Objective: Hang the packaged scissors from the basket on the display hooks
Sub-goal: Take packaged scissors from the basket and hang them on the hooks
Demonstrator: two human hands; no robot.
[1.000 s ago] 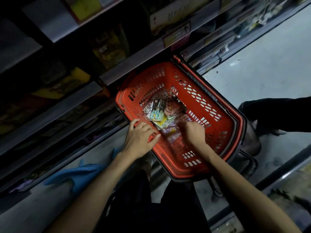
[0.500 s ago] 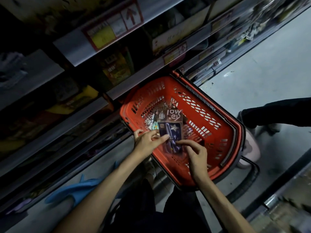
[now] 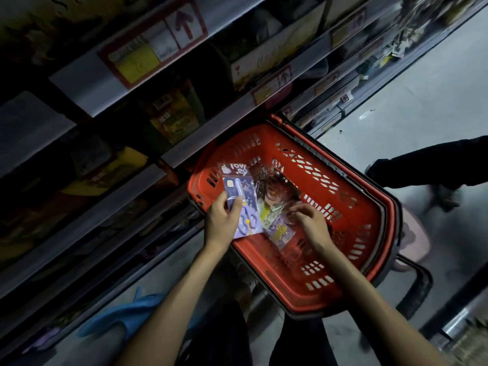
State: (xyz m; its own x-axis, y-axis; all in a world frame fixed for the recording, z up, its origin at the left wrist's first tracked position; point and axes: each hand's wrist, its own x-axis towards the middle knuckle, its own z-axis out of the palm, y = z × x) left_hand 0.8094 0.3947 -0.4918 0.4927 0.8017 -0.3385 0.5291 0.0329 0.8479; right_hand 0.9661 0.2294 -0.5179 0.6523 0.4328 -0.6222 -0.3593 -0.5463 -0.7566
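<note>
The left hand (image 3: 221, 220) has its grip pressed on two packs of scissors (image 3: 244, 204), thumb on the front and fingers behind. The front pack is purple with a light handle shape printed low on it; the second one shows only as a clear top with white letters behind it. Both are lifted above the near-left corner of the basket (image 3: 369, 228), standing nearly upright with the top edge away from the person.

The right hand (image 3: 309, 220) is inside the basket, palm down and fingers curled, with the fingertips resting on the loose packets (image 3: 277, 228) at the bottom. Whether this grip pinches one of them I cannot tell, because the fingers cover the place. The pile is glossy and mixed, with yellow, pink and purple parts, and its number I cannot count.

Two bare forearms come from the lower edge and spread apart, the left one to the basket corner, the right one over the near rim.

There is one basket, red plastic with slotted walls, standing on the grey floor (image 3: 422, 107) against the shelves (image 3: 126, 83). Several shelf edges run across the view, dark and with price labels. A blue thing (image 3: 126, 318) lies on the floor at the left. At the right, a dark-clothed leg of another person (image 3: 433, 165) is seen.
</note>
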